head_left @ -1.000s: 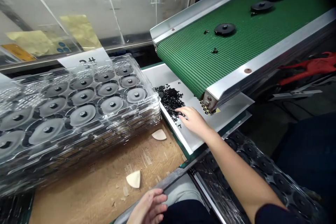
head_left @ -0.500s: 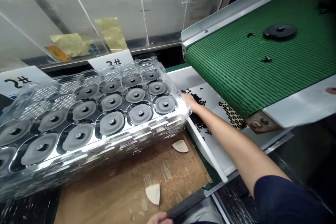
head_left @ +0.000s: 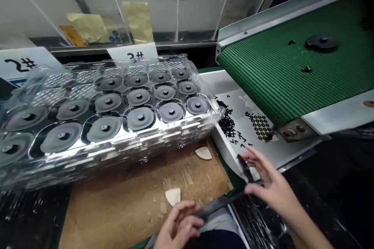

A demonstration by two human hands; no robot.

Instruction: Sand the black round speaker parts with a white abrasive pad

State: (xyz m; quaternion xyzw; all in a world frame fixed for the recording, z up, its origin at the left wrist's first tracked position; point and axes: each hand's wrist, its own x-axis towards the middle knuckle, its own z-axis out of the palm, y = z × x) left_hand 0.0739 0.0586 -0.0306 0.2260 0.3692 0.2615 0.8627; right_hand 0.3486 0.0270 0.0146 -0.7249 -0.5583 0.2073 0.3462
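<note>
Indoors, a green conveyor belt (head_left: 292,74) with steel side rails ends just above a white tray (head_left: 210,79), leaving a low gap over it. Left of the belt, a tall stack of clear plastic trays (head_left: 175,128) holds gray discs in rows, its near corner just beside the white tray's rim. The stack's front edge stops short of the hands, leaving a stretch of wooden board (head_left: 117,206) with two pale wedge-shaped offcuts (head_left: 173,197) on it. On the white tray lie a heap of small black parts (head_left: 226,122) and a sheet of round black pieces (head_left: 261,126). At the tray's front edge, the right hand (head_left: 270,181) stands half open, fingers spread, a small black piece (head_left: 243,166) against them. The left hand (head_left: 178,225), loosely curled, sits at the near end of a dark strip (head_left: 219,204) running between the hands; whether either hand grips it cannot be told.
</note>
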